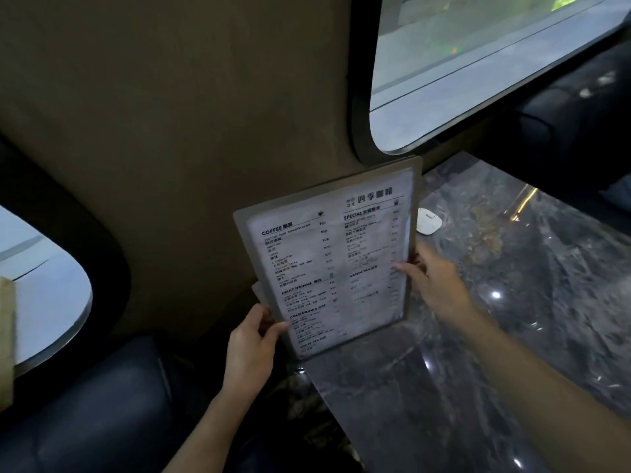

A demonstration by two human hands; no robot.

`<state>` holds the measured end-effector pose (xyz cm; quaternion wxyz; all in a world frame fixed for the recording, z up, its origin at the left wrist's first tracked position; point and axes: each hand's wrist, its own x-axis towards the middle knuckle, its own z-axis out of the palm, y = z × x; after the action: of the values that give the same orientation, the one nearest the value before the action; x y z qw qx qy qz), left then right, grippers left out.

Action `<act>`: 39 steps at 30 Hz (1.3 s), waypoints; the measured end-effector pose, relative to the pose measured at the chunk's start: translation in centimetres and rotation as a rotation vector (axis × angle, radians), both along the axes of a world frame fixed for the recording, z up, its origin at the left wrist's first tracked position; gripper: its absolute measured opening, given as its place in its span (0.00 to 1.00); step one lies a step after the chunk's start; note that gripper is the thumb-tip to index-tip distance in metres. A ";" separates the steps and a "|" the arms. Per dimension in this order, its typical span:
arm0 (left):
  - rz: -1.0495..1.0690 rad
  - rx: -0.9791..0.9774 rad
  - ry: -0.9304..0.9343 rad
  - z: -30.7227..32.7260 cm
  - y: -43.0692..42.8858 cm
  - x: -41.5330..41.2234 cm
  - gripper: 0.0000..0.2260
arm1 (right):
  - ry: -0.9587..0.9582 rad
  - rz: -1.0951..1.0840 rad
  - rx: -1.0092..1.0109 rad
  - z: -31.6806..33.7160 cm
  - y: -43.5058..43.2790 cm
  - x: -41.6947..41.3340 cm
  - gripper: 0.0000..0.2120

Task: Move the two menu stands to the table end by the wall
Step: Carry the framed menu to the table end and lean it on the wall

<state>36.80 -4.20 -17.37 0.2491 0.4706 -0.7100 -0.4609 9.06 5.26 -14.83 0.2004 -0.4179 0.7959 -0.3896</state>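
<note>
I see the menu stand (333, 261) at frame centre, held upright against the wall (170, 148) at the far end of the marble bench (478, 336). My left hand (251, 349) has its grip closed on the lower left edge, my right hand (432, 285) clamps the right edge. A second panel corner (256, 290) peeks out behind the left side; I cannot tell whether it is the other stand. A small white object (428, 221) sits partly hidden behind the menu's right edge.

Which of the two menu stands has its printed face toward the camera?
The front menu stand, held by both hands, shows its coffee list. The rear menu stand is only a corner peeking out behind its left edge.
</note>
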 end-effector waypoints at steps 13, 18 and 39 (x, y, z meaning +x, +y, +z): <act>0.051 0.045 -0.055 -1.9 2.7 -0.7 0.12 | -0.260 0.066 0.251 -6.3 4.7 2.9 0.25; 0.059 0.016 -0.081 -2.3 2.9 -0.4 0.12 | -0.276 0.154 0.332 -6.7 4.1 2.6 0.33; 0.060 0.062 -0.230 -5.1 4.7 0.0 0.04 | -0.342 0.097 0.390 -8.2 3.7 1.6 0.36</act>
<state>36.84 0.55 -22.49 0.1649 0.5489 -0.7051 -0.4177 10.63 8.92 -23.08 0.4270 -0.3371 0.7897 -0.2837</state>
